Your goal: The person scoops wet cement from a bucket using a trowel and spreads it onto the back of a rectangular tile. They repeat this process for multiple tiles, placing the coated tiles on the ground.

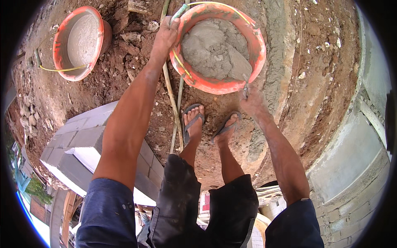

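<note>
An orange-red bucket (pixel 257 45) stands on the dirt ahead of my feet. Wet grey mortar (pixel 211 43) fills much of it, heaped in the middle. At the bucket's left rim, my left hand (pixel 166 35) is closed around the green grip (pixel 179 12) of its wire handle. My right hand (pixel 253 101) is closed on the handle of a trowel (pixel 242 66) at the near right rim. The trowel's blade slants into the bucket, coated with mortar, so its outline partly blends with the mix.
A second orange-red bucket (pixel 102 37), holding smooth grey slurry, stands at the far left. Thin poles (pixel 170 89) lie beside my sandalled feet. Grey blocks (pixel 89 131) are stacked at left. A string (pixel 294 84) and a mortar strip (pixel 273 70) run along the right, before a grey wall (pixel 347 149).
</note>
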Demonstrator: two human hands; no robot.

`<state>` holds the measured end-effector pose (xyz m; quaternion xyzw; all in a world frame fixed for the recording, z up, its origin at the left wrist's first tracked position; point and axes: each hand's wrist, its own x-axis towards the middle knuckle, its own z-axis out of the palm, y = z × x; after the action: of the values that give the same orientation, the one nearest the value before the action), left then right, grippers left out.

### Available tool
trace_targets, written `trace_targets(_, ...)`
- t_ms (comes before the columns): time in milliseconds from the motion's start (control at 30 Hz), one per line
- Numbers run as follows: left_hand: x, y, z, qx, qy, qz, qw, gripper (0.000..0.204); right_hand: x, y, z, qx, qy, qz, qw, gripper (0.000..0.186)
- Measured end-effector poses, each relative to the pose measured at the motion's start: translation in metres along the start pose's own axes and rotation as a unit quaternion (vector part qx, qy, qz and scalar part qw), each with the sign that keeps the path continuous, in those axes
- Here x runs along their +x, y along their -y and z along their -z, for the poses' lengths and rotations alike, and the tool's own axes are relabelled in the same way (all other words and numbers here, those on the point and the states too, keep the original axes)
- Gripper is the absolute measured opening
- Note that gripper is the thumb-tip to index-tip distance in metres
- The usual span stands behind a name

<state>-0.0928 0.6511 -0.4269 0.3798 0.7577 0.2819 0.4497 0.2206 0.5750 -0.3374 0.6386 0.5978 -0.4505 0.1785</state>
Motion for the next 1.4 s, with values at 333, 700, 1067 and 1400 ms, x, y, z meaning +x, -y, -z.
trace_targets(333,-0.003,-0.001,0.007,-0.066,0.037,0.039,0.996,0.039,0.061,0.030,0.006,0.135,0.165,0.088,0.973,0.039)
trace_targets(700,-0.012,0.002,-0.012,-0.159,-0.067,-0.050,0.984,0.030,0.018,-0.012,0.053,0.071,0.132,0.150,0.977,0.029)
trace_targets(1067,-0.010,0.006,-0.015,-0.057,-0.137,-0.106,0.983,0.029,0.007,-0.013,0.120,0.352,0.091,0.028,0.931,0.052)
trace_targets(1400,-0.010,0.008,-0.017,-0.019,-0.147,-0.146,0.978,0.032,0.158,-0.110,0.030,-0.015,-0.390,-0.130,0.911,0.050)
